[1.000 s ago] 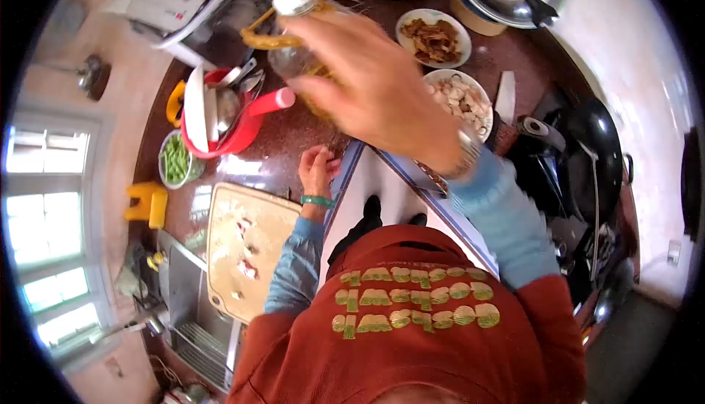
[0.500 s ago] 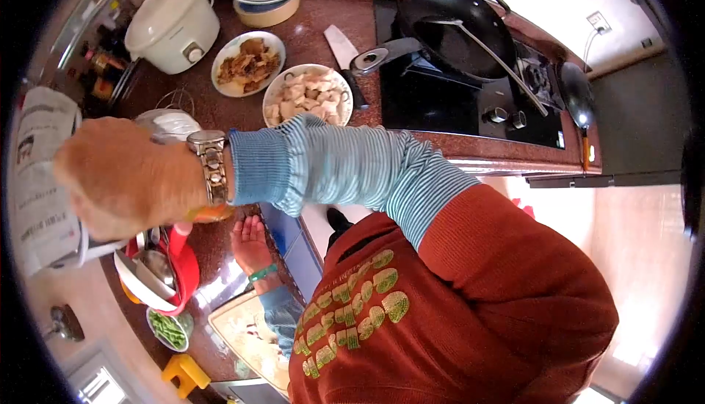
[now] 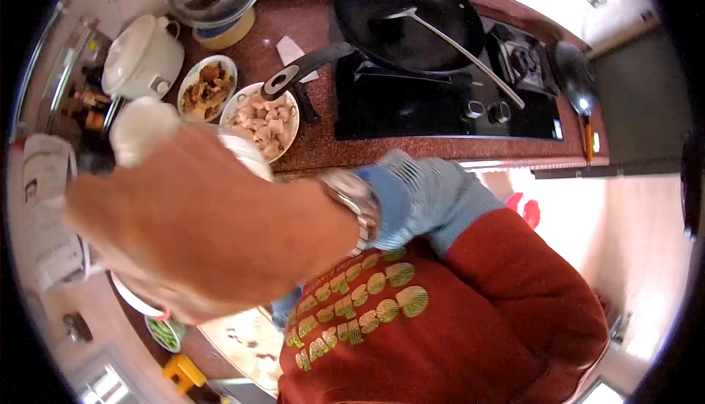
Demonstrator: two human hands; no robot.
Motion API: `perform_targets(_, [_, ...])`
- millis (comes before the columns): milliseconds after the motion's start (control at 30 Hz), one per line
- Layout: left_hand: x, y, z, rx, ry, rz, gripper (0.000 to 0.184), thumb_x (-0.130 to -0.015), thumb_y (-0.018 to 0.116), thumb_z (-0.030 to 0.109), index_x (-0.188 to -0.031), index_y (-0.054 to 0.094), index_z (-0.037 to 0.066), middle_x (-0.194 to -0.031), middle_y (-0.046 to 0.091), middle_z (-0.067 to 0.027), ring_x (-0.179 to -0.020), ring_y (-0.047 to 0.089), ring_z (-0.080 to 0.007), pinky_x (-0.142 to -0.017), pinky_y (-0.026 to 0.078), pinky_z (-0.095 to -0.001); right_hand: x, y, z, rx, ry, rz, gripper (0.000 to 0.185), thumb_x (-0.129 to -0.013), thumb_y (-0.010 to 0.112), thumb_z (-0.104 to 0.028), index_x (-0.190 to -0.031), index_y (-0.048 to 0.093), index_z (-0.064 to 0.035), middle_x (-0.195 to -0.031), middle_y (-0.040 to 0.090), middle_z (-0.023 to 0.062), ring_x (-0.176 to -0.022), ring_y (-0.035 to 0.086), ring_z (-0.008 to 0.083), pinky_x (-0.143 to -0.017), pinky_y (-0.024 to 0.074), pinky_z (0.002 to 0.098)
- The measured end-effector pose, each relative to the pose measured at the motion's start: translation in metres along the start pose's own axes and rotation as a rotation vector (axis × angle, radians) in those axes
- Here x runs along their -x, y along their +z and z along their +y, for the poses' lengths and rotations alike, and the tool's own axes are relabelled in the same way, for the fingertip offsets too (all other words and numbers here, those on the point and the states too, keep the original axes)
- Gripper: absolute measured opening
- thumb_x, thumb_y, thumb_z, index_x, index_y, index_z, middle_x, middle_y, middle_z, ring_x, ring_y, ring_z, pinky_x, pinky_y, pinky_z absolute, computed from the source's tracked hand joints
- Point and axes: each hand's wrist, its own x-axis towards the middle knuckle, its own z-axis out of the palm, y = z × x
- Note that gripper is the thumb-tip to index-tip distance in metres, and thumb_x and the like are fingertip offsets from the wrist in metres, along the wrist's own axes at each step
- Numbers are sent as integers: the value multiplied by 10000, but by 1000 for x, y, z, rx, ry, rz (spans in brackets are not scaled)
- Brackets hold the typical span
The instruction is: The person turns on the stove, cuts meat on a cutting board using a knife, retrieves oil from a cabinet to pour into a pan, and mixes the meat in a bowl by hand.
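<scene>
I have the right hand (image 3: pixel 213 220) large and blurred toward 8 o'clock, its back to me; the fingers are hidden, so I cannot tell whether they grip anything or are spread. A white cap-like thing (image 3: pixel 139 132) shows just past it at 10 o'clock, perhaps the top of something held upright to stop a spill. I cannot see the left hand.

At 12 o'clock the wok (image 3: pixel 367 7) sits over the hob (image 3: pixel 411 117), its handle (image 3: pixel 308 66) angled to 8 o'clock, probably for easy reach. The ladle (image 3: pixel 463 53) rests head-in, shaft across the rim toward 4 o'clock, which likely keeps its grip end clean. At 10 o'clock, the bowl of pale chunks (image 3: pixel 263 121) sits near the hob, seemingly for a short transfer, beside the plate of brown pieces (image 3: pixel 208 89).
</scene>
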Motion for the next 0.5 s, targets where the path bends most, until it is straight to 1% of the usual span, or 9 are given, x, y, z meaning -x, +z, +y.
perform_targets(67, [8,12,-20,-32,36,63,497,-830,465,468,-1166,471,103,-1188,497,-122,-1064,489,-279,-874,434,-419,29,-25,-2,-33,3,-107,285,-675,633,-109,-901,501,5,-607,550,89,-519,560,241,-429,436,387])
perform_targets(100, [12,18,-31,-50,53,103,501,-831,463,470,-1172,465,103,-1192,492,-123,-1067,486,-279,-876,433,-419,44,-43,-5,-168,60,-145,421,-638,662,-123,-973,451,20,-647,573,129,-534,577,308,-436,421,418])
perform_targets(167, [17,27,-50,-78,77,177,510,-832,457,474,-1184,452,105,-1201,483,-124,-1074,481,-279,-880,431,-420,78,-60,9,-151,57,-31,501,-659,681,-163,-1063,443,13,-624,552,77,-513,568,232,-429,431,361])
perform_targets(200, [19,31,-60,-85,84,210,515,-832,454,476,-1190,446,106,-1205,479,-124,-1078,478,-279,-882,430,-421,83,-78,21,-157,-15,17,326,-764,610,-147,-1032,553,30,-639,605,67,-485,571,130,-395,472,240])
perform_targets(267, [23,39,-82,-70,87,260,525,-833,448,480,-1202,433,108,-1214,470,-125,-1085,473,-280,-886,429,-421,105,-95,39,-238,-4,73,365,-763,601,-110,-1089,539,41,-742,635,118,-513,588,129,-439,471,247])
perform_targets(333, [26,45,-100,-61,72,301,534,-834,443,484,-1215,420,110,-1223,461,-127,-1092,467,-280,-890,427,-422,112,-129,45,-234,88,-51,373,-759,586,-82,-1103,533,51,-798,640,136,-515,586,127,-448,453,236])
perform_targets(467, [26,55,-128,-26,85,340,554,-836,431,492,-1239,395,114,-1240,444,-129,-1105,457,-281,-898,423,-424,120,-165,49,-129,111,-89,324,-763,562,-55,-1067,560,57,-915,640,137,-571,574,111,-530,455,223])
perform_targets(500, [26,55,-133,-15,93,351,559,-836,429,494,-1245,389,115,-1244,439,-129,-1109,454,-281,-900,423,-425,121,-172,48,-121,163,-94,316,-766,559,-54,-1063,561,53,-929,636,145,-634,593,145,-578,467,243])
